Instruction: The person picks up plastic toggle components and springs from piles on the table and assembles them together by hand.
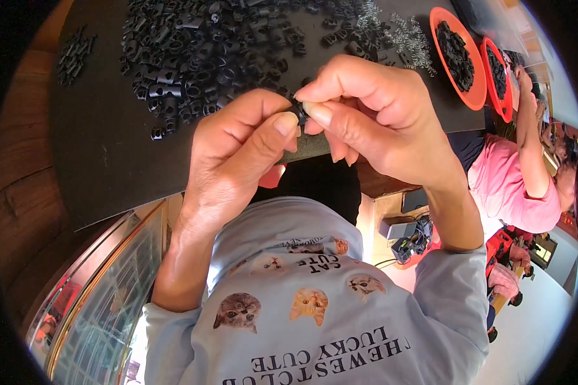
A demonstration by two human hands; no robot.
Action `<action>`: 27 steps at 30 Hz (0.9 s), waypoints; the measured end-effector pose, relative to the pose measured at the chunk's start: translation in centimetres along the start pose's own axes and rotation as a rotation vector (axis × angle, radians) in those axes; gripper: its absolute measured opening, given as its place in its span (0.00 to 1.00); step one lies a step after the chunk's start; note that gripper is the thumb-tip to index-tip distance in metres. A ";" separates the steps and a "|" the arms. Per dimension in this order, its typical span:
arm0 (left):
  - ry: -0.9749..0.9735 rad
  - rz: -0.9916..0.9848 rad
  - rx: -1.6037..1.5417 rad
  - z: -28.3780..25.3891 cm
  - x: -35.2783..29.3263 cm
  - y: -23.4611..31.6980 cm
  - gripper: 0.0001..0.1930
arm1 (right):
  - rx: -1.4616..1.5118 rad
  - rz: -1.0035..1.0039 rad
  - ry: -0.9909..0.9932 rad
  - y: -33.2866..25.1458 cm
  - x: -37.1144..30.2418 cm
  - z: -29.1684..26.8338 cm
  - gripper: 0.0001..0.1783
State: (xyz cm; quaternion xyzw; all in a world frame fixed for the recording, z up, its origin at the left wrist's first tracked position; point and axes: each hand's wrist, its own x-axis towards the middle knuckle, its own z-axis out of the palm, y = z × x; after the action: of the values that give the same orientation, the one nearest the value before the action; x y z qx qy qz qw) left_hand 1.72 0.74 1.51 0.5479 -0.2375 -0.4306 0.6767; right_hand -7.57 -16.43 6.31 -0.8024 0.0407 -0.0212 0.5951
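both hands raised just in front of the near edge of the black mat (96,147). left hand (237,151): thumb and forefinger pressed together on a small black plastic part (298,114). right hand (366,112): thumb and forefinger tips pinched onto the same part from the other side. the part is almost wholly covered by the fingertips; its shape cannot be made out, nor whether a spring is already in it.

on the mat, beyond the hands: large loose heap of black plastic parts (199,51), spread wide. far right of the mat: a scatter of small metal springs (398,35). far left of the mat: a small separate cluster of black pieces (74,54).

past the mat's right edge: two orange trays (478,96), each holding black pieces. a second person's arm (530,128), pink sleeve, lies beside them.

progress, as judged: one piece in hand. the heap on the mat is big and the trays are partly filled, so some lot looks finished and much remains. cannot tell which pile is done work.
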 end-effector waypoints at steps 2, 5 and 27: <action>0.019 -0.005 0.018 0.1 0.1 0.1 0.12 | -0.024 0.002 0.004 0.0 0.0 0.1 0.06; 0.011 0.003 0.051 0.1 0.1 0.2 0.12 | -0.085 -0.018 0.000 0.1 0.1 0.0 0.06; 0.084 0.171 -0.058 0.4 0.6 -0.9 0.08 | -0.644 -0.395 0.012 0.9 0.1 -0.3 0.17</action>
State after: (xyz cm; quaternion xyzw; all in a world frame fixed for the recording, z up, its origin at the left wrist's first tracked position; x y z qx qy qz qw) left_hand 1.42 -0.02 0.65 0.5235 -0.2423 -0.3544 0.7360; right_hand -7.54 -16.96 5.53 -0.9405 -0.1070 -0.1264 0.2966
